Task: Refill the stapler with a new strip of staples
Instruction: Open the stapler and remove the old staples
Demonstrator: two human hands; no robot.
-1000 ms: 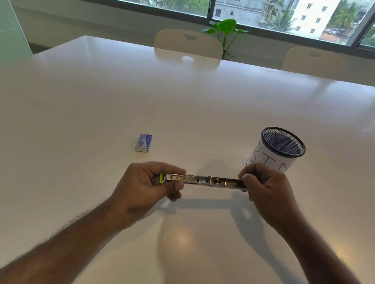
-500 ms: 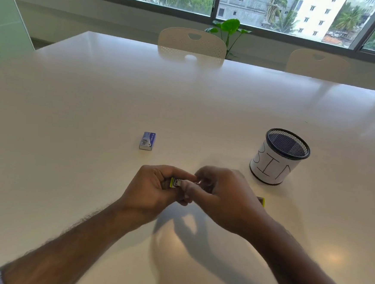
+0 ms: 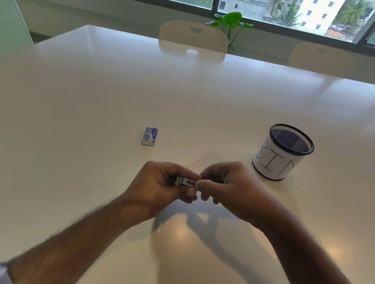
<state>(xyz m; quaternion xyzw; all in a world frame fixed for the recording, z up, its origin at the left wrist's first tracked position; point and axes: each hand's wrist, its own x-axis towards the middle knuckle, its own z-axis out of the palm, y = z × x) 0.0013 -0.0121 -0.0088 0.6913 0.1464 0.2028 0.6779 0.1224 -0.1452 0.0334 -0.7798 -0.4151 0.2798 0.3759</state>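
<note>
**Mia:** White and shiny, that big smooth table (image 3: pixel 94 112) fills almost everything. What else is on it?

**Ben:** A round black mesh cup wrapped in white paper with BIN written on it (image 3: pixel 279 155) stands near the right hand. Well apart on the other side lies a small blue cardboard box (image 3: pixel 149 136), which I think holds the new staples.

**Mia:** What are the hands doing?

**Ben:** The left hand (image 3: pixel 156 188) is curled around one end of the little silver metal stapler with a yellow-green tip (image 3: pixel 184 182). The right hand (image 3: pixel 230 190) is right up against it, with its thumb and finger pinching the other end. The stapler is up off the table, held between the two hands.

**Mia:** Is it open?

**Ben:** Hard to say. The fingers hide most of it, so I cannot tell if the metal track is pushed in or out.

**Mia:** Is the new strip in yet?

**Ben:** I see no strip in either hand, and the box looks shut. So that part seems left to do.

**Mia:** What could go wrong?

**Ben:** The spring could snap back and nip a finger if the grip slips. Or the small stapler could drop, since only fingertips hold that end.
</note>
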